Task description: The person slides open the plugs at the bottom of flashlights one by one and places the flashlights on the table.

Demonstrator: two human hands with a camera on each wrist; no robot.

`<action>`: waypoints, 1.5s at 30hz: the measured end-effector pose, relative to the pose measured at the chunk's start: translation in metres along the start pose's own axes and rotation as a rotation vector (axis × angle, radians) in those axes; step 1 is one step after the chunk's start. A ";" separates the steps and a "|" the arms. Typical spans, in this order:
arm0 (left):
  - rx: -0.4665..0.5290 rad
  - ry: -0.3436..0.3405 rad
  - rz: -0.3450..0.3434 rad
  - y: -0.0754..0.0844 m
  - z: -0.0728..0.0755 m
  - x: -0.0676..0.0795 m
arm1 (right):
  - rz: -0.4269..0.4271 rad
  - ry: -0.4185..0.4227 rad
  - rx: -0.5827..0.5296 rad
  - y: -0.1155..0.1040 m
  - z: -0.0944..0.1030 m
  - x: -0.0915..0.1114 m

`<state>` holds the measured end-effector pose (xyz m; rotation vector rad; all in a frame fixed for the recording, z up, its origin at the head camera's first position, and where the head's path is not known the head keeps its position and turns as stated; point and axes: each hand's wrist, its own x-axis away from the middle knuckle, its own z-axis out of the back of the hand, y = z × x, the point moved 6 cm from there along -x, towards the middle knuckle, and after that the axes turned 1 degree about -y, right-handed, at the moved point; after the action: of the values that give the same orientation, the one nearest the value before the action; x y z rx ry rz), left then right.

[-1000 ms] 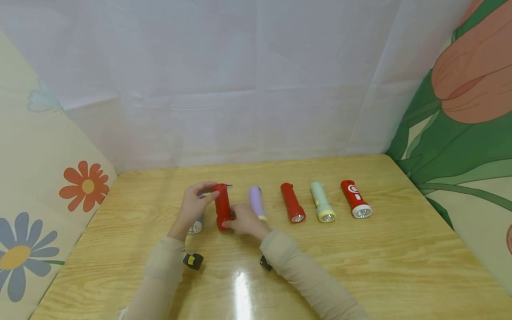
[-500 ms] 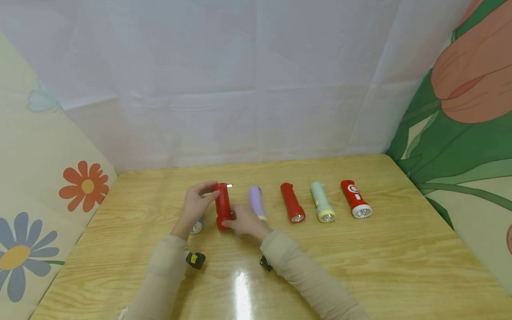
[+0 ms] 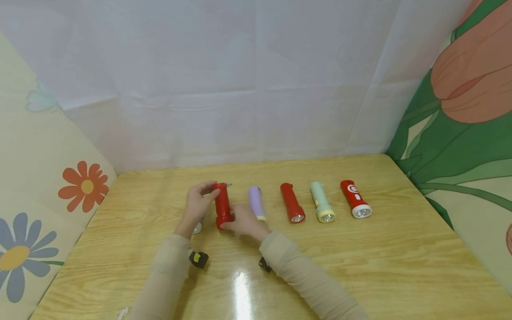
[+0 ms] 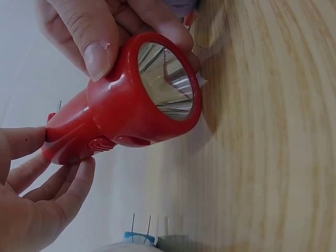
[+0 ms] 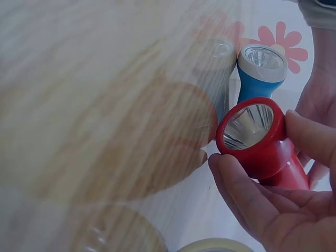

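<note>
Both hands hold a red flashlight (image 3: 222, 205) close over the wooden table. My left hand (image 3: 197, 202) grips its tail end between thumb and fingers, where thin metal plug prongs (image 3: 229, 184) stick out sideways. At the lamp end, my right hand (image 3: 245, 220) pinches the head with thumb and fingers. The clear lens (image 4: 167, 81) and a ridged switch (image 4: 101, 144) on the body show in the left wrist view. Largely hidden behind the left hand lies a blue flashlight with a white head (image 5: 262, 65). A lilac flashlight (image 3: 256, 201) lies just beyond the right hand.
To the right, in a row, lie another red flashlight (image 3: 292, 202), a mint-green one with a yellow rim (image 3: 322, 202) and a red one with a white head (image 3: 355, 199). A white cloth (image 3: 256, 89) hangs behind the table (image 3: 380, 266).
My left wrist and forearm have shifted slightly to the right, and the red flashlight has turned a little. Both hands keep their hold; the other flashlights have not moved.
</note>
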<state>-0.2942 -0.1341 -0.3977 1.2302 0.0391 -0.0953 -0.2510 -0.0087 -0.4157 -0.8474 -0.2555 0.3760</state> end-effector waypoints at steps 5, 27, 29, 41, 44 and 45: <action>0.017 -0.001 0.019 -0.003 -0.001 -0.002 | 0.005 -0.007 -0.001 -0.004 -0.001 0.001; 0.011 -0.032 0.078 -0.011 -0.007 -0.008 | -0.005 0.018 0.019 -0.005 -0.001 -0.001; 0.002 -0.039 0.071 -0.011 -0.008 -0.009 | -0.009 0.025 0.024 -0.005 -0.001 -0.001; -0.053 -0.029 0.082 -0.014 -0.009 -0.010 | 0.007 0.057 0.039 -0.004 0.000 -0.003; -0.049 -0.024 0.088 -0.015 -0.010 -0.011 | -0.016 0.061 0.014 -0.002 0.000 -0.003; -0.052 -0.027 0.093 -0.016 -0.010 -0.011 | -0.026 0.061 0.002 -0.002 0.000 -0.003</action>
<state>-0.3067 -0.1290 -0.4152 1.1768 -0.0391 -0.0299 -0.2530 -0.0107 -0.4141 -0.8511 -0.2095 0.3259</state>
